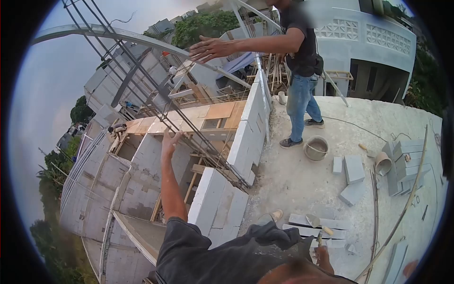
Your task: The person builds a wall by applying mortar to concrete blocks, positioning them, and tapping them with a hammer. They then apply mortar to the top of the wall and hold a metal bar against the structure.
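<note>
My left hand (170, 142) is raised beside the bundle of steel rebar (142, 90), fingers apart, with its fingertips overlapping the bars in this view. The bars rise at a slant from the block wall (222, 201) in front of me. Low on the right, my right hand (323, 258) is closed around a small tool with a yellowish handle (320, 239); its kind I cannot tell. Just beyond it, a trowel (313, 220) with a pale handle lies across narrow strips of light block (302, 232).
Another person (302, 71) stands ahead with an arm stretched across. A bucket (316, 148) is near their feet. Loose blocks (353, 169), a stack of blocks (407, 165), a tipped bucket (383, 163) and a long pole (409, 203) lie right. Left of the wall, the floor drops away to unfinished rooms (146, 175).
</note>
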The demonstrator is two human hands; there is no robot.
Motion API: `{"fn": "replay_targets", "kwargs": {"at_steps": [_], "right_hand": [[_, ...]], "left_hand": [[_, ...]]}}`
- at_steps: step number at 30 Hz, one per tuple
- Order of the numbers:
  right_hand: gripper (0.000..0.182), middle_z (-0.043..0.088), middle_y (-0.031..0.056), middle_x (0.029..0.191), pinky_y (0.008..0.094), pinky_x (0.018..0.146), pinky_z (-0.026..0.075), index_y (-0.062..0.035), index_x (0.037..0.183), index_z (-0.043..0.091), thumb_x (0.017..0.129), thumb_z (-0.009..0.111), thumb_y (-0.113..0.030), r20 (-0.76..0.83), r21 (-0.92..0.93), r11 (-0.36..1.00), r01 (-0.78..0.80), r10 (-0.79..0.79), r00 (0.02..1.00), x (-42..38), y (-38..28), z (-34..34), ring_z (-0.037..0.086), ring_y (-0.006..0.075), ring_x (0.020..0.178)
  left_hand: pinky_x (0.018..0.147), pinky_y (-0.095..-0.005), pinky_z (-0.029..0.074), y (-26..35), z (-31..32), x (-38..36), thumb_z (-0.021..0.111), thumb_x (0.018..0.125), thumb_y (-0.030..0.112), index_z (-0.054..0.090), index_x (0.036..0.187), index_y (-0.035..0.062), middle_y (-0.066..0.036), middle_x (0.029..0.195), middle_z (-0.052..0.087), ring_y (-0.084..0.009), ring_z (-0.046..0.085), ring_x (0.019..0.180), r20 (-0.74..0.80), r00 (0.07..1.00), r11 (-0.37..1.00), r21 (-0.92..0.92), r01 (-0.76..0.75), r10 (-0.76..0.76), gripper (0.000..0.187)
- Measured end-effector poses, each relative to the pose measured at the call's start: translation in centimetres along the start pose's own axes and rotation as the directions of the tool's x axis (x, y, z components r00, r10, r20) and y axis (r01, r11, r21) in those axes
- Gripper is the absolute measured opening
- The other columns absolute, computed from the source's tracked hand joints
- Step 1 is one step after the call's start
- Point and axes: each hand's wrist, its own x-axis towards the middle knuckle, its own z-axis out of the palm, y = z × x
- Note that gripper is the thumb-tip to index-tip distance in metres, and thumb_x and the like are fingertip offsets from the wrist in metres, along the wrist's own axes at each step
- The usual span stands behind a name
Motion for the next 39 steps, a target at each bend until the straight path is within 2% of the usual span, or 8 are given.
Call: {"fn": "replay_targets", "kwargs": {"at_steps": [2, 5, 13, 26, 28, 30, 33, 39], "right_hand": [[0.025, 0.063, 0.0119, 0.077, 0.0409, 0.05, 0.058, 0.0002, 0.112, 0.061, 0.087, 0.059, -0.001, -0.113, -0.033, 0.999, 0.022, -0.026, 0.993, -4.8, -0.7, 0.4, 0.066, 0.0222, 0.064], [0.034, 0.065, 0.0131, 0.091, 0.0388, 0.052, 0.06, -0.0008, 0.116, 0.059, 0.082, 0.06, -0.004, -0.164, -0.042, 0.985, 0.169, -0.174, 0.971, -12.2, -2.4, -0.1, 0.067, 0.0235, 0.067], [0.039, 0.067, 0.0096, 0.087, 0.0364, 0.055, 0.059, -0.0049, 0.117, 0.057, 0.082, 0.067, -0.02, -0.482, 0.545, 0.837, 0.041, 0.273, 0.833, -15.1, 8.0, 6.5, 0.067, 0.0197, 0.072], [0.039, 0.066, 0.0148, 0.08, 0.0419, 0.062, 0.058, -0.0037, 0.116, 0.058, 0.087, 0.069, -0.028, -0.768, 0.537, 0.841, 0.057, 0.461, 0.445, -19.5, 31.5, 7.1, 0.069, 0.0267, 0.07], [0.039, 0.063, 0.0154, 0.077, 0.0429, 0.068, 0.056, -0.0037, 0.113, 0.059, 0.088, 0.072, -0.032, -0.838, 0.527, 0.838, 0.141, 0.486, 0.248, -28.7, 30.2, 5.5, 0.069, 0.0284, 0.07], [0.039, 0.065, 0.0163, 0.079, 0.0423, 0.072, 0.055, -0.0035, 0.113, 0.061, 0.088, 0.073, -0.032, -0.797, 0.576, 0.794, 0.194, 0.492, 0.351, -35.3, 30.0, 2.6, 0.07, 0.0298, 0.074], [0.034, 0.069, 0.0173, 0.082, 0.0415, 0.07, 0.052, -0.0025, 0.11, 0.063, 0.089, 0.073, -0.028, -0.824, 0.558, 0.745, 0.366, 0.444, 0.353, -35.1, 31.7, -2.5, 0.07, 0.032, 0.077], [0.032, 0.07, 0.0223, 0.096, 0.0457, 0.078, 0.052, -0.0027, 0.119, 0.063, 0.091, 0.07, -0.017, -0.886, 0.459, 0.766, 0.451, 0.355, 0.299, -35.9, 30.0, -27.2, 0.067, 0.0421, 0.09]], "left_hand": [[0.084, -0.0293, 0.047, -4.0, 1.2, 2.1, 0.075, 0.091, 0.036, 0.036, 0.148, -0.0079, -0.016, 0.117, 0.064, -0.0212, 0.059, 0.102, 0.046, 0.995, 0.996, 0.007, -0.085, 0.085, 0.082], [0.104, -0.0612, 0.037, -5.8, 2.5, 1.5, 0.075, 0.085, 0.054, 0.013, 0.162, 0.0181, -0.021, 0.15, 0.046, -0.0399, 0.046, 0.137, 0.118, 0.992, 0.981, -0.182, 0.062, -0.041, 0.105], [0.098, -0.0559, 0.046, -7.0, 15.6, -3.1, 0.068, 0.089, 0.053, 0.016, 0.159, 0.007, -0.023, 0.145, 0.05, -0.0432, 0.051, 0.13, 0.152, 0.967, 0.978, -0.001, -0.207, 0.205, 0.099], [0.091, -0.0618, 0.047, -6.6, 31.3, -28.1, 0.068, 0.091, 0.054, 0.014, 0.16, 0.0239, -0.018, 0.15, 0.045, -0.0397, 0.053, 0.125, 0.685, 0.523, 0.846, 0.279, 0.454, -0.507, 0.092], [0.089, -0.0569, 0.048, 0.4, 36.0, -37.1, 0.066, 0.093, 0.052, 0.014, 0.159, 0.0292, -0.016, 0.149, 0.045, -0.0393, 0.053, 0.125, 0.965, 0.045, 0.958, 0.251, 0.134, -0.259, 0.086], [0.085, -0.053, 0.052, 13.0, 39.9, -49.5, 0.065, 0.094, 0.052, 0.01, 0.161, 0.0301, -0.014, 0.148, 0.046, -0.0374, 0.054, 0.124, 0.968, -0.011, 0.904, 0.231, -0.359, -0.252, 0.089], [0.085, -0.0556, 0.052, 17.7, 45.1, -55.0, 0.064, 0.095, 0.052, 0.009, 0.161, 0.0278, -0.014, 0.148, 0.046, -0.0379, 0.053, 0.126, 0.98, -0.155, 0.981, 0.098, -0.164, -0.124, 0.09], [0.089, -0.0635, 0.049, 17.4, 48.2, -62.9, 0.054, 0.095, 0.065, 0.008, 0.162, 0.0273, -0.018, 0.157, 0.036, -0.0432, 0.051, 0.127, 0.872, -0.099, 0.809, 0.396, -0.435, -0.48, 0.09]]}}
